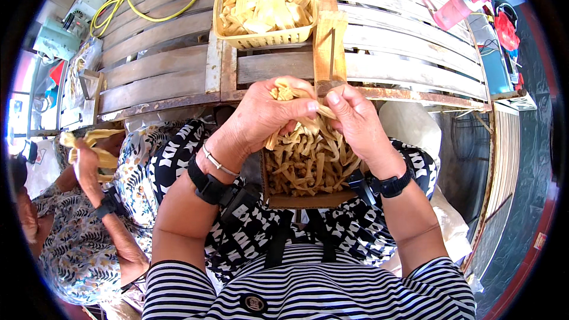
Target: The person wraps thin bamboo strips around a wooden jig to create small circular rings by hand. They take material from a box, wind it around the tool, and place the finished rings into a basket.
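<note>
Both hands work over the box [305, 200] of pale strips [308, 163] resting on the person's lap. The left hand [261, 112] is clenched around a bunch of strips, thumb pressed across it just above the box; the right hand [355, 118] pinches the same bunch from the other side.

The strips look thin and limp, so a hard pull between the hands could tear them, and loose ends hanging over the box could slip past its rim onto the lap.

The box sits on the knees with no support, so a shift of the legs could tip it.

Beyond the box, the yellow basket [267, 38] stands on the slatted bench [166, 65]. Left of the box, another person's hand [89, 160] holds similar strips.
</note>
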Demonstrator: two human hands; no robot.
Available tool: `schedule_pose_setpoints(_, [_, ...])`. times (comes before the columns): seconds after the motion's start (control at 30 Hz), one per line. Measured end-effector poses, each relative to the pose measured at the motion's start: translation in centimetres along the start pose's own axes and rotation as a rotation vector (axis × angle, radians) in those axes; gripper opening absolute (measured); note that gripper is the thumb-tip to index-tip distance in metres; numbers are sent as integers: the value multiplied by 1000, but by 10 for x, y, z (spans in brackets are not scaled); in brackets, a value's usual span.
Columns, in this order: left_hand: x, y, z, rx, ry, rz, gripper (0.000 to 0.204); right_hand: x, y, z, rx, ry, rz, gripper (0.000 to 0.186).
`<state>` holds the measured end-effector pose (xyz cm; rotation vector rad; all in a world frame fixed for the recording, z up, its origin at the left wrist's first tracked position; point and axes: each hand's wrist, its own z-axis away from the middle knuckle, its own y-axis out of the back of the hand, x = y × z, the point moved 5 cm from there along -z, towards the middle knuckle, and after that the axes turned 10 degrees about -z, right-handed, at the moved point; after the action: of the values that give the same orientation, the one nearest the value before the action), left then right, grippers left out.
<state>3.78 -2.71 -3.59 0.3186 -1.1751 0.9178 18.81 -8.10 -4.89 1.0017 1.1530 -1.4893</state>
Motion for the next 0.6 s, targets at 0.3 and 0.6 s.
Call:
schedule_pose_setpoints(0.3, [0,2,-11,246,-138,94,10,-21,26,-8,162,-8,-84,11])
schedule_pose_setpoints(0.6, [-6,-1,-49,317,-178,-72,17,-25,39,-37,293,417,268,13])
